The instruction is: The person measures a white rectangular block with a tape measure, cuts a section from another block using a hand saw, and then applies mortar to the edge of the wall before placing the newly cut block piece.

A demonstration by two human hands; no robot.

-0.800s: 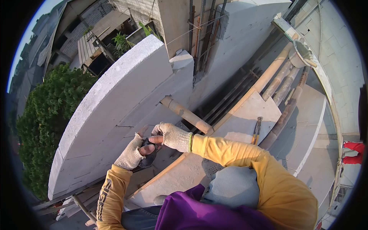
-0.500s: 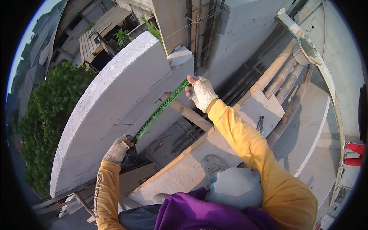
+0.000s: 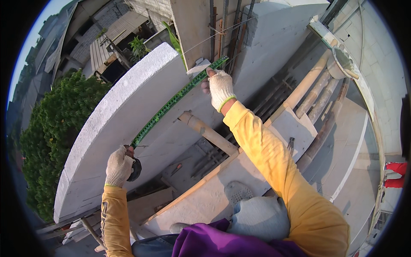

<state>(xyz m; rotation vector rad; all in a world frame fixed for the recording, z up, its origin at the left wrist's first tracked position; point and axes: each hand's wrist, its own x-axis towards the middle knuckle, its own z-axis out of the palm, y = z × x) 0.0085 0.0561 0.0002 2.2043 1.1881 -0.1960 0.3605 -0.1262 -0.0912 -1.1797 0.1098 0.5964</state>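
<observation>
A green tape measure blade stretches between my two gloved hands, slanting up to the right in front of a pale block wall. My left hand, in a white knit glove with bare fingertips, is closed around the dark tape measure case. Higher up, my right hand pinches the blade between thumb and fingers, with a short end of it sticking out past them. That end lies near the step at the wall's top, by the concrete column. Whether the blade touches the wall I cannot tell.
Below me is a plank platform with my shoe on it. A round wooden pole runs from the wall to the platform. Steel bars rise by the column. A bucket stands at upper right, near a dark hand tool.
My right hand has moved up the wall, and more of the blade now extends past its fingers. My left hand has shifted slightly left and up with the case; more blade shows between the hands.
</observation>
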